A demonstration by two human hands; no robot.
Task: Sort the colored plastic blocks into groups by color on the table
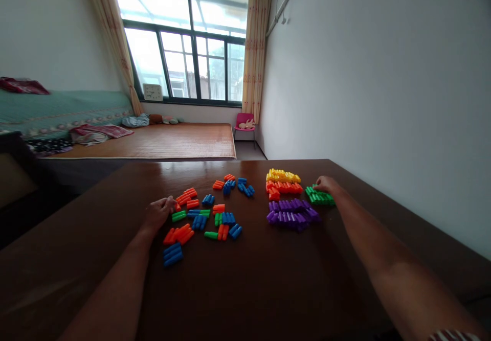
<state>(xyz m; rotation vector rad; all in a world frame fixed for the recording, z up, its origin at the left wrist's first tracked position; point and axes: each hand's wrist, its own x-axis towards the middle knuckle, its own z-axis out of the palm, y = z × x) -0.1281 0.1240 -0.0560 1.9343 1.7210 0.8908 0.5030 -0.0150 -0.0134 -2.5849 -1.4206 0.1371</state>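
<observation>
My left hand [161,211] is at the left edge of a loose spread of small plastic building pieces. Its fingers are pinched at an orange piece [177,207], partly hidden by the fingertips. Just beside it lie a green piece [179,216] and more orange pieces [186,196]. On the right, my right hand [327,184] reaches down to the green pile [321,197], fingers closed on a green piece at its far left corner. Left of that pile are sorted groups of yellow pieces [284,176], orange pieces [286,187] and purple pieces [292,214].
Mixed blue, orange and green pieces, including a blue group [173,254], lie across the left and middle of the dark brown table [245,290]. Beyond its far edge are a bed [184,139] and a pink chair [244,118]. A white wall [376,75] runs along the right.
</observation>
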